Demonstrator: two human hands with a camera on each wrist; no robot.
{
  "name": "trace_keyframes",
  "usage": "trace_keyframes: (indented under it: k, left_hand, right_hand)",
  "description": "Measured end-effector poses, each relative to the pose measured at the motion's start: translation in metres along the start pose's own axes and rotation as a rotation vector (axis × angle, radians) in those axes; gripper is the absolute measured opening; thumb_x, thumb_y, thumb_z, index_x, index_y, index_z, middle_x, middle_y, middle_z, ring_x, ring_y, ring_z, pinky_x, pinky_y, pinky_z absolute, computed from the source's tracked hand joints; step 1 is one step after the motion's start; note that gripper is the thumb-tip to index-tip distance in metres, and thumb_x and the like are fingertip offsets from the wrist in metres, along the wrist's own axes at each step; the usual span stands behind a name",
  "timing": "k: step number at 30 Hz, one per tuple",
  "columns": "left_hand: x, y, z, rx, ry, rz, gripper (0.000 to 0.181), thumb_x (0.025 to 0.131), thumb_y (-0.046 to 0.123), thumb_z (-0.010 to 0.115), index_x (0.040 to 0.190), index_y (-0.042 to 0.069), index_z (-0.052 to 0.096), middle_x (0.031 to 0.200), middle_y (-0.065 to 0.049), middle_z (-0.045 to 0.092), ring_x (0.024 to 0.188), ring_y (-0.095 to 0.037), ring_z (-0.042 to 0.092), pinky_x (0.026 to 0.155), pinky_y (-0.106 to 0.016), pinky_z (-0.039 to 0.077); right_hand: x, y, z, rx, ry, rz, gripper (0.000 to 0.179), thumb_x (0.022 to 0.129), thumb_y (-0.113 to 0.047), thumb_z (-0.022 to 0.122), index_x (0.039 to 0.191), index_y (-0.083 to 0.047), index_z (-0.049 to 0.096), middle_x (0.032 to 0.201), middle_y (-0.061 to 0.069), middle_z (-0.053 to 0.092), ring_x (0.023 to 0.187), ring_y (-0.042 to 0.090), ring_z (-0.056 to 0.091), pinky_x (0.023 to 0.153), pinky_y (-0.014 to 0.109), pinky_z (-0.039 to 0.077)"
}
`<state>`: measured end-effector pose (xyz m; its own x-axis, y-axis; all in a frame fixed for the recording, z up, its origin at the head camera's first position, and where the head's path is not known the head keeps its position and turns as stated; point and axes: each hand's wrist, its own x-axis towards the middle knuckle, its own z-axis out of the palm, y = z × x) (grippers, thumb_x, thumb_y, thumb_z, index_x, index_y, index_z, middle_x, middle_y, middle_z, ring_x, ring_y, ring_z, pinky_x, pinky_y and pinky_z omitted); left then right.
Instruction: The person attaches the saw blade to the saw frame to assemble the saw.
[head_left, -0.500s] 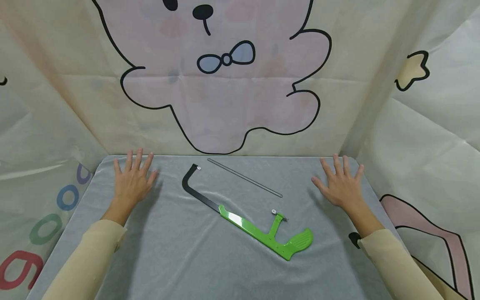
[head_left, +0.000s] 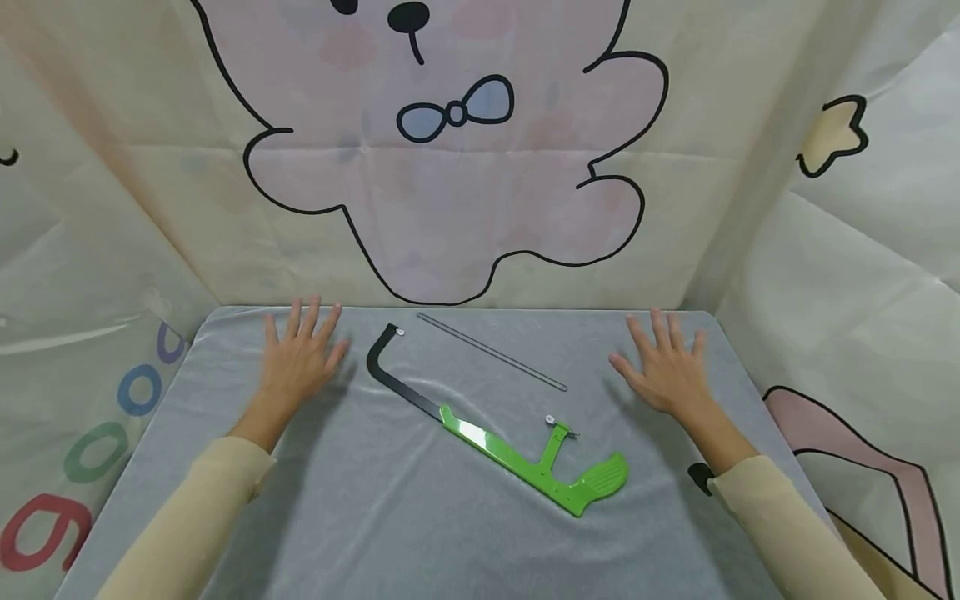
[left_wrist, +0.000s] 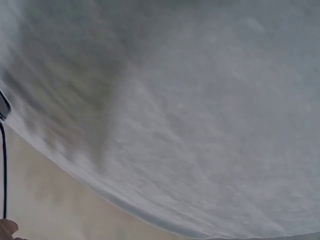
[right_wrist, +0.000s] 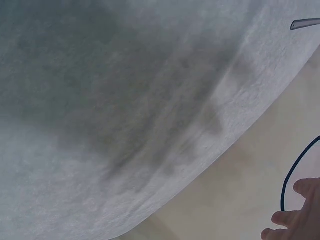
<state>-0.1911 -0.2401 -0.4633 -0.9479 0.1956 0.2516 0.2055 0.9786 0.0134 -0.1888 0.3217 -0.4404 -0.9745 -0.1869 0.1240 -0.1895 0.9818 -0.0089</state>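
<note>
A hacksaw frame [head_left: 498, 454] lies slantwise mid-table, its green handle to the near right and its dark bow to the far left. Beyond it is a long thin hacksaw blade [head_left: 491, 351], separate from the frame; one end of the blade [right_wrist: 304, 24] shows in the right wrist view. My left hand [head_left: 296, 362] is left of the bow, fingers straight and spread, holding nothing. On the other side my right hand [head_left: 667, 375] spreads its fingers too, right of the blade, also holding nothing. Both hands cast shadows on the cloth. Only fingertips show in the wrist views.
A grey cloth covers the table [head_left: 337, 517]. Behind its far edge stands a pale curtain [head_left: 172, 225] with a cartoon animal, and printed sheets hang at both sides. A small black shape [head_left: 701, 477] shows by the right sleeve.
My left hand has moved to the right, closer to the hacksaw frame. The right hand has shifted slightly to the left. The hacksaw frame and blade lie as before.
</note>
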Motion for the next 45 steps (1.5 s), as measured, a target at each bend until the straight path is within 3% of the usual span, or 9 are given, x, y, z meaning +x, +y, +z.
trace_keyframes:
  k: [8,15,22,27,33,40,45]
  left_hand:
    - [0.003,0.041,-0.002,-0.015,-0.025,0.112,0.062,0.100,0.043,0.049,0.154,0.016,0.036,0.162,-0.015,0.022,0.150,-0.036,0.014,0.112,-0.067,0.011]
    - [0.000,0.080,-0.001,0.070,0.042,0.277,0.062,0.098,0.047,0.053,0.152,0.020,0.042,0.160,-0.012,0.031,0.147,-0.034,0.025,0.111,-0.063,0.023]
    - [-0.007,0.116,-0.002,0.057,0.028,0.383,0.059,0.097,0.049,0.055,0.149,0.022,0.048,0.157,-0.012,0.036,0.144,-0.034,0.032,0.109,-0.061,0.030]
    - [-0.013,0.143,-0.001,-0.067,-0.064,0.421,0.058,0.098,0.047,0.054,0.149,0.019,0.046,0.156,-0.014,0.037,0.143,-0.036,0.034,0.108,-0.063,0.029]
    - [-0.023,0.174,0.002,-0.156,-0.228,0.451,0.058,0.102,0.048,0.046,0.152,0.019,0.042,0.154,-0.015,0.040,0.141,-0.035,0.038,0.107,-0.061,0.032]
    - [-0.031,0.204,0.003,-0.236,-0.300,0.481,0.058,0.103,0.052,0.039,0.150,0.018,0.044,0.152,-0.014,0.043,0.140,-0.032,0.040,0.107,-0.057,0.034]
    - [-0.038,0.226,0.005,-0.256,-0.315,0.483,0.056,0.102,0.053,0.040,0.146,0.020,0.051,0.144,-0.009,0.052,0.134,-0.026,0.047,0.104,-0.054,0.038]
  right_hand:
    - [0.002,-0.016,-0.003,0.028,-0.027,-0.030,0.080,0.097,-0.064,0.040,0.156,-0.011,0.027,0.160,0.026,0.018,0.145,0.047,0.014,0.104,0.075,0.009]
    - [0.004,-0.032,-0.010,0.106,-0.025,-0.063,0.080,0.097,-0.060,0.046,0.156,-0.009,0.027,0.160,0.026,0.018,0.145,0.046,0.017,0.105,0.073,0.013]
    - [0.003,-0.045,-0.007,0.196,0.035,-0.127,0.075,0.094,-0.050,0.060,0.150,-0.004,0.039,0.150,0.026,0.037,0.138,0.044,0.031,0.103,0.068,0.027]
    - [0.006,-0.050,-0.004,0.346,0.055,-0.146,0.066,0.091,-0.039,0.070,0.140,0.000,0.051,0.140,0.024,0.051,0.131,0.043,0.045,0.103,0.062,0.034]
    - [0.008,-0.054,-0.003,0.510,-0.025,-0.106,0.068,0.090,-0.037,0.073,0.142,-0.001,0.050,0.143,0.023,0.050,0.132,0.041,0.045,0.104,0.059,0.037]
    - [0.013,-0.058,0.002,0.708,-0.075,-0.130,0.063,0.086,-0.027,0.078,0.138,0.001,0.054,0.135,0.023,0.057,0.117,0.038,0.057,0.093,0.057,0.046]
    - [0.017,-0.059,0.008,0.750,-0.113,-0.137,0.056,0.087,-0.023,0.077,0.133,0.002,0.059,0.131,0.022,0.060,0.113,0.037,0.061,0.090,0.056,0.048]
